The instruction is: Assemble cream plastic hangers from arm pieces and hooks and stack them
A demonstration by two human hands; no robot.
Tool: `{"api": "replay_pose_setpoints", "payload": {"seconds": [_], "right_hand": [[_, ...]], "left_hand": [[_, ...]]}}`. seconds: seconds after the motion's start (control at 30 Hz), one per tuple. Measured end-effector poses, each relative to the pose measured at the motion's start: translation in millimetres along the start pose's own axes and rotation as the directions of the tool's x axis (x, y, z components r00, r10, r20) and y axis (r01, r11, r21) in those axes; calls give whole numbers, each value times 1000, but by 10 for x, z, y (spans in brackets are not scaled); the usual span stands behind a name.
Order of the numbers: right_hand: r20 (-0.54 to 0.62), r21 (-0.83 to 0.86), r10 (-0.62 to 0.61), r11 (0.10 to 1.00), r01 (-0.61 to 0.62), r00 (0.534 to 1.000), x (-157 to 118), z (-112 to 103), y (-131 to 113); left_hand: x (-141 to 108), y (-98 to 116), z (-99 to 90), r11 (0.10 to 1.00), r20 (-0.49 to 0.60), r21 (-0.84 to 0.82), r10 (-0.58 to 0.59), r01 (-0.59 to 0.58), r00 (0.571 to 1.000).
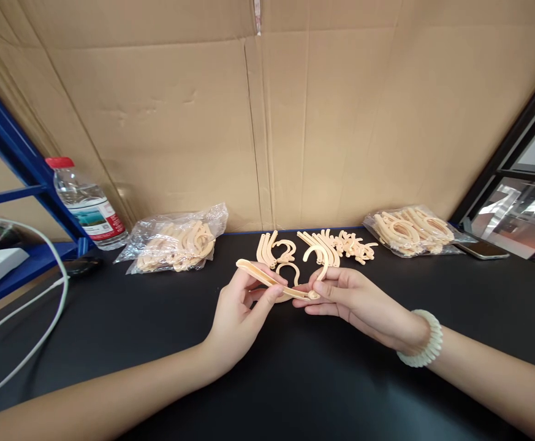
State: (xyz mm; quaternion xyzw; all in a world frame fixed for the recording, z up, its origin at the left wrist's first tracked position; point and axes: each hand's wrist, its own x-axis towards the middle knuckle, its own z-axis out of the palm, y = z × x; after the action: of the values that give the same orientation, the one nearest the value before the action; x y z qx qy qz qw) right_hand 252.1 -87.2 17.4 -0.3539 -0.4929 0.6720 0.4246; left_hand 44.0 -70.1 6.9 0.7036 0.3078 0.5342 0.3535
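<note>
Between my hands is a beige plastic hanger arm, slanting down from upper left to lower right. My left hand pinches it along its length, thumb on the near side. With its fingers closed, my right hand grips a beige hanger hook by its base, against the arm's right end. The hook's curve rises above the fingers; whether the two parts are locked together I cannot tell. Just behind lie another loose hook, several loose hanger arms and a pile of small beige pieces.
Clear bags of beige parts lie back left and back right. A water bottle and a white cable are at left, a phone at right. A cardboard wall backs the black table.
</note>
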Motion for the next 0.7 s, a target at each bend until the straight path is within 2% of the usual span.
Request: {"api": "replay_pose_setpoints", "payload": {"seconds": [0.23, 0.47, 0.7], "right_hand": [[-4, 2, -7, 1000, 7, 1000, 11, 18, 9], [-41, -43, -69, 997, 68, 997, 8, 43, 33], [-65, -80, -97, 993, 92, 993, 15, 83, 31]], "left_hand": [[-24, -35, -11, 998, 19, 24, 57, -57, 998], [-43, -27, -12, 985, 87, 52, 158, -163, 984], [-49, -7, -19, 985, 90, 71, 150, -156, 985]]}}
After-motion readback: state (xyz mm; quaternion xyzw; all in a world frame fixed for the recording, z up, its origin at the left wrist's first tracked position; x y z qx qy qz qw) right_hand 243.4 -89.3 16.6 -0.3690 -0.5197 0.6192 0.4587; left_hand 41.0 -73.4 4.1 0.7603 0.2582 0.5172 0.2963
